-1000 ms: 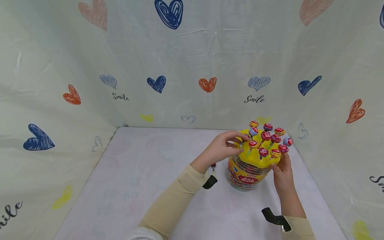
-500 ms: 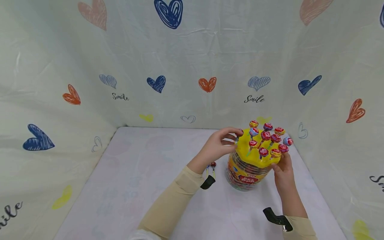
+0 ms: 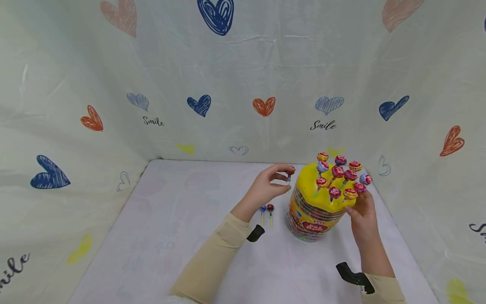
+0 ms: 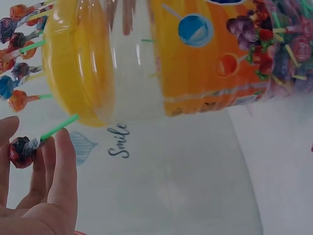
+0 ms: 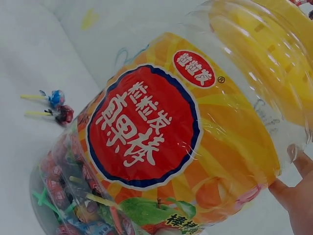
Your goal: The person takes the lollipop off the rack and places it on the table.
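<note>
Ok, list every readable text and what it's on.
"Smile" on the backdrop, repeated, sometimes cut off
"粒粒发 真果棒" in the red circle on the jar label
"粒粒发" in the red oval, "®" beside it
"棒棒" also on the jar label, then unclear
Lollipop wrappers: too small to read

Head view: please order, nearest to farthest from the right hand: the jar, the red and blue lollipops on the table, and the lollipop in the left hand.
1. Jar: touching the right hand.
2. Held lollipop: in the left hand, left of the jar.
3. Red lollipop: farther left, on the table.
4. Blue lollipop: left of the red one.
</note>
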Demonstrator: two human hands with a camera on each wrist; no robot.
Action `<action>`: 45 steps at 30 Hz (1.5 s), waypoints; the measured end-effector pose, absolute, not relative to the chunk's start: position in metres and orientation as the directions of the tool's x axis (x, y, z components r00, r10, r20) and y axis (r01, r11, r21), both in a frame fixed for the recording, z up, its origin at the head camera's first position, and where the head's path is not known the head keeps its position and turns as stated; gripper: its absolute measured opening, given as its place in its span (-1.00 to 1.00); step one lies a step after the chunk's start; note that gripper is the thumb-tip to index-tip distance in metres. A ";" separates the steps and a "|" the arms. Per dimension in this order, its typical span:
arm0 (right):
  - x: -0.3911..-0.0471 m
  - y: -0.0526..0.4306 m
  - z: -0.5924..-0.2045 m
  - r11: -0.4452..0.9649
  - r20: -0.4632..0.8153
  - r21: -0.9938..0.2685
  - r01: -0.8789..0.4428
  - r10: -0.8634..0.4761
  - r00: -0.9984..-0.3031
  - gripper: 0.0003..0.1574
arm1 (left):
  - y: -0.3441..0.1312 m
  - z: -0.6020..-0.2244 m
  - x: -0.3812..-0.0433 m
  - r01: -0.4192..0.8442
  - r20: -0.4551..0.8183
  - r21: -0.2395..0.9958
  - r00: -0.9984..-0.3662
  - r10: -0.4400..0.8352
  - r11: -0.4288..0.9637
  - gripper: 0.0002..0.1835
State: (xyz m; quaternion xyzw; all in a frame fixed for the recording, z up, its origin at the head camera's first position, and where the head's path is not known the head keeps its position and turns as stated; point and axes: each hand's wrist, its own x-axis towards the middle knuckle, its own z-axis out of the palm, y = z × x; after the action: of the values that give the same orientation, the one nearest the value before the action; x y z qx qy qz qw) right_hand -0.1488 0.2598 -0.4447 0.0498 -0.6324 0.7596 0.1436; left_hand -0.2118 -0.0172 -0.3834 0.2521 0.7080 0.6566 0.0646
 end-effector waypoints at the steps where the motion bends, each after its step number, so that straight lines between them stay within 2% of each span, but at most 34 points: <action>1: -0.149 0.260 -0.443 -0.163 0.252 -0.947 -0.276 0.155 -0.955 -0.23 | -0.019 -0.386 -0.212 0.264 0.232 0.964 -0.868 0.439 0.013 -0.52; 12: -0.151 0.256 -0.438 -0.229 0.147 -0.956 -0.185 0.173 -0.974 -0.17 | -0.037 -0.421 -0.218 0.172 0.116 0.978 -0.919 0.376 0.119 -0.48; 19: -0.151 0.253 -0.441 -0.276 0.162 -0.939 -0.205 0.172 -0.972 -0.17 | -0.049 -0.450 -0.222 0.077 0.036 0.992 -0.937 0.347 0.104 -0.45; 25: -0.149 0.250 -0.443 -0.297 0.141 -0.935 -0.196 0.195 -0.971 -0.17 | -0.059 -0.475 -0.227 0.036 -0.014 0.987 -0.952 0.304 0.158 -0.44; 34: -0.147 0.247 -0.443 -0.310 0.133 -0.931 -0.195 0.210 -0.969 -0.13 | -0.069 -0.510 -0.230 -0.120 -0.157 0.977 -0.963 0.220 0.173 -0.43; 39: -0.147 0.247 -0.444 -0.311 0.139 -0.929 -0.200 0.208 -0.968 -0.15 | -0.071 -0.523 -0.231 -0.155 -0.197 0.961 -0.966 0.169 0.231 -0.43; 45: -0.149 0.247 -0.447 -0.320 0.160 -0.922 -0.220 0.201 -0.966 -0.20 | -0.073 -0.534 -0.230 -0.142 -0.189 0.944 -0.972 0.138 0.297 -0.39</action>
State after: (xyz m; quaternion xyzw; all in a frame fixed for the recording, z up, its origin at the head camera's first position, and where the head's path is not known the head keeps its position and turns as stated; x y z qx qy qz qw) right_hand -0.1486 0.2470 -0.4468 0.0081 -0.5686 0.8123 0.1295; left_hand -0.2296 -0.0729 -0.5339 -0.0013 0.7967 0.5928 0.1179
